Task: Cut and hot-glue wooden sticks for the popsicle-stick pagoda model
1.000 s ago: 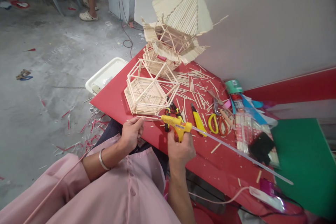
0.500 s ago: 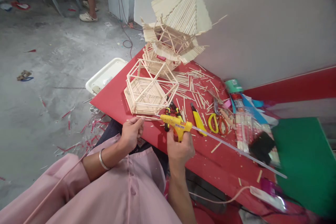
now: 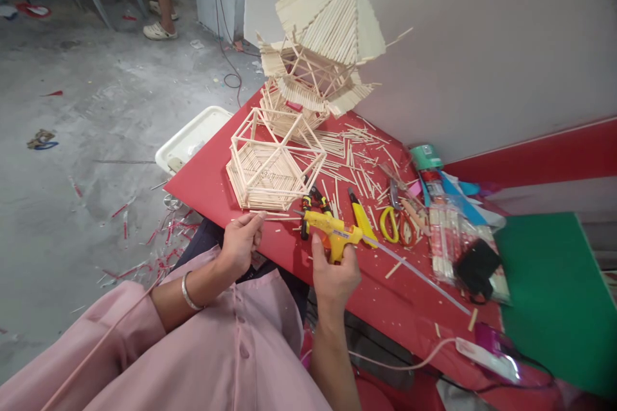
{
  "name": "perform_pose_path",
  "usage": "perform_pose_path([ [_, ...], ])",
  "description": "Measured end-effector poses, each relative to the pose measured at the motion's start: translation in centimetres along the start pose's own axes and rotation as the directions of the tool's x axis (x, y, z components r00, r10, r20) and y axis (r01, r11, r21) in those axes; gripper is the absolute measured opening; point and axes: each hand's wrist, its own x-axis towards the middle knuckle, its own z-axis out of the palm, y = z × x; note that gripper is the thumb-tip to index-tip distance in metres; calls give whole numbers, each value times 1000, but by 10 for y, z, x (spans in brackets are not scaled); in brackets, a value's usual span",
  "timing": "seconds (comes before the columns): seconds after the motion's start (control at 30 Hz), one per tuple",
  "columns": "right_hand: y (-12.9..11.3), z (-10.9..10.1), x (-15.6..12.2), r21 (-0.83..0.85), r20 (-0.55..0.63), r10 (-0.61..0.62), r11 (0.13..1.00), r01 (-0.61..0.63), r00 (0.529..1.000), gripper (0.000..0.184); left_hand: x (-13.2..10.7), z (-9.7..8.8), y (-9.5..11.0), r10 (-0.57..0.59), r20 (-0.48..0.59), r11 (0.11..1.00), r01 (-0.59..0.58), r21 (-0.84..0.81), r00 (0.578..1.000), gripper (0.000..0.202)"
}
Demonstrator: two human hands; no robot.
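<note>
My left hand (image 3: pixel 240 245) pinches a thin wooden stick (image 3: pixel 270 216) that lies level just in front of a hexagonal stick frame (image 3: pixel 272 164) on the red table (image 3: pixel 212 183). My right hand (image 3: pixel 335 273) grips a yellow glue gun (image 3: pixel 332 230), its nozzle pointing left toward the stick's right end. A clear glue rod (image 3: pixel 424 277) trails out behind the gun. Behind the frame stands a tall stick-built tower with a slatted roof (image 3: pixel 325 45).
Loose sticks (image 3: pixel 357 157), a yellow cutter (image 3: pixel 362 218), yellow scissors (image 3: pixel 393 223), pliers (image 3: pixel 313 199), tape and packets litter the table's middle. A green sheet (image 3: pixel 554 298) lies at right. A white tray (image 3: pixel 193 138) sits on the floor by the table corner. Another person's feet (image 3: pixel 159 29) stand far back.
My right hand and the glue gun have shifted slightly right and tilted, nozzle still near the stick. The left hand holds the stick in the same place.
</note>
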Motion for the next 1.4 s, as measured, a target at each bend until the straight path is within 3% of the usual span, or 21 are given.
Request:
perform_pose_path([
  [0.13, 34, -12, -6, 6, 120, 83, 996, -84, 989, 54, -1, 2, 2, 1, -12, 1000, -1, 1, 1000, 46],
  [0.3, 93, -30, -16, -152, 147, 86, 986, -64, 985, 48, -1, 4, 4, 7, -21, 1000, -7, 13, 1000, 48],
  [0.4, 102, -43, -16, -294, 135, -6, 955, 46, 991, 44, 0, 4, 4, 1, -19, 1000, -1, 19, 1000, 49],
  [0.5, 76, -50, -19, -333, 3, -93, 939, 88, 996, 41, 0, 3, 4, 0, -15, 999, 0, 35, 1000, 48],
  [0.53, 62, -49, -22, -248, -66, -71, 967, 53, 995, 35, 0, 3, 4, 3, -14, 999, -3, 40, 1000, 48],
  [0.57, 45, -45, -26, -84, -50, -39, 996, 34, 998, 30, 0, 3, 4, 7, -15, 999, -6, 43, 1000, 48],
  [0.63, 9, -28, -34, 295, 203, 45, 950, -105, 978, 30, 0, 3, 5, 13, -23, 999, -12, 41, 1000, 48],
  [0.7, -24, -4, -39, 480, 495, 59, 813, -330, 867, 35, -1, 3, 5, 19, -39, 999, -17, 36, 999, 48],
  [0.8, -54, 32, -38, 573, 613, 113, 619, -538, 782, 41, -1, 2, 4, 33, -42, 999, -32, 25, 999, 48],
  [0.9, -64, 51, -30, 587, 657, 157, 507, -631, 737, 41, -1, 2, 3, 39, -34, 999, -39, 7, 999, 48],
  [1.0, -64, 55, -25, 600, 672, 172, 444, -666, 720, 40, -1, 3, 3, 31, -39, 1000, -31, 0, 999, 48],
  [1.4, -71, 61, -24, 606, 712, 164, 347, -716, 683, 32, 2, 4, 4, 14, -54, 1000, -14, -5, 998, 46],
])
